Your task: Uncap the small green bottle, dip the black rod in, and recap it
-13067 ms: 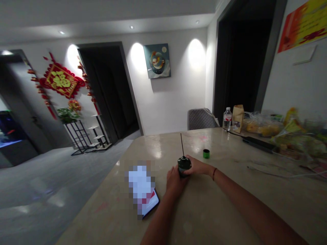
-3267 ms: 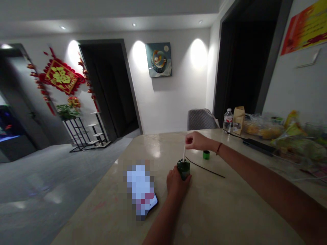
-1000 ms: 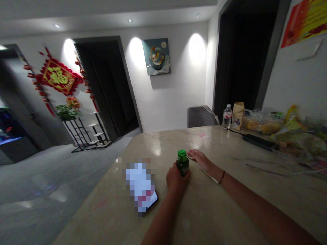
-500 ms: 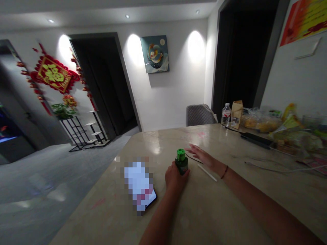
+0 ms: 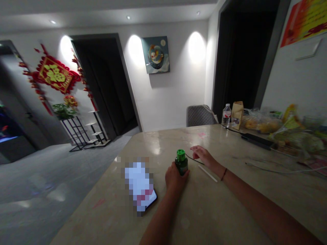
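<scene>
A dark green bottle with a bright green cap (image 5: pixel 181 155) stands upright on the stone-topped table (image 5: pixel 114 190). My left hand (image 5: pixel 175 177) is wrapped round the bottle's body from the near side. To the right of the cap, my right hand (image 5: pixel 200 153) hovers apart from the bottle, its fingers partly bent and apart, holding nothing. Below that hand lie a thin white stick (image 5: pixel 208 173) and a thin dark cable (image 5: pixel 195 160). A phone (image 5: pixel 150 201), mostly blurred out, rests left of my left hand.
At the back right stand a water bottle (image 5: pixel 226 114) and a paper bag (image 5: pixel 237 115), beside plastic bags of food (image 5: pixel 265 125). A black power strip (image 5: pixel 257 141) and a pale cable (image 5: pixel 278 170) lie on the right. A grey chair (image 5: pixel 200 115) is behind the table.
My right hand has shifted slightly right, away from the cap, and its fingers have bent from a straighter spread. My left hand and the bottle are in the same place.
</scene>
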`<state>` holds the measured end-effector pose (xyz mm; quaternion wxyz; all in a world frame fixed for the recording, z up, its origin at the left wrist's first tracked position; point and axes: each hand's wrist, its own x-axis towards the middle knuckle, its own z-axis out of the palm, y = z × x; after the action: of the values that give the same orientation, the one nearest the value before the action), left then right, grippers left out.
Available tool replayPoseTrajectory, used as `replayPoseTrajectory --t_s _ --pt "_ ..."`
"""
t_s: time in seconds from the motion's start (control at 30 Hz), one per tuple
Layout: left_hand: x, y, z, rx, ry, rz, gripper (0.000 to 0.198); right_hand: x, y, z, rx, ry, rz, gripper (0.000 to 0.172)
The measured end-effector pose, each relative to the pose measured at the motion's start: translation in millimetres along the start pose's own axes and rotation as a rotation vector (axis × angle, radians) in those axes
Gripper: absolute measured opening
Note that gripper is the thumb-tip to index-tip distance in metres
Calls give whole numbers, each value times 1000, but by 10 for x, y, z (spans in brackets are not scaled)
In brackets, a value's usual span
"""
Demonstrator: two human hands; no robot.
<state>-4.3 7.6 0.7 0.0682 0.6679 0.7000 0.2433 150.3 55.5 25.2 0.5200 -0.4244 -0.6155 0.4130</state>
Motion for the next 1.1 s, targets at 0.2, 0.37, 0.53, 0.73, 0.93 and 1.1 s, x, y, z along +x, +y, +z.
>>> replayPoseTrajectory --t_s 0.2,0.37,0.53,0.73,0.93,1.1 --pt "13 -59 52 -102 29 104 55 -13 189 124 66 -233 -18 47" --pt "24 -95 75 -193 60 86 58 -40 141 -121 -364 -194 21 46" --pt "45 -95 78 -33 133 -52 43 -147 70 -483 -1126 -340 191 50" --pt "86 -85 104 146 77 16 26 -113 245 -530 -1098 -328 207 14" --pt "121 -125 229 182 38 241 26 98 573 -314 -949 15 135 10" --pt "114 -121 290 193 55 245 43 280 713 -138 -909 172 116 13"
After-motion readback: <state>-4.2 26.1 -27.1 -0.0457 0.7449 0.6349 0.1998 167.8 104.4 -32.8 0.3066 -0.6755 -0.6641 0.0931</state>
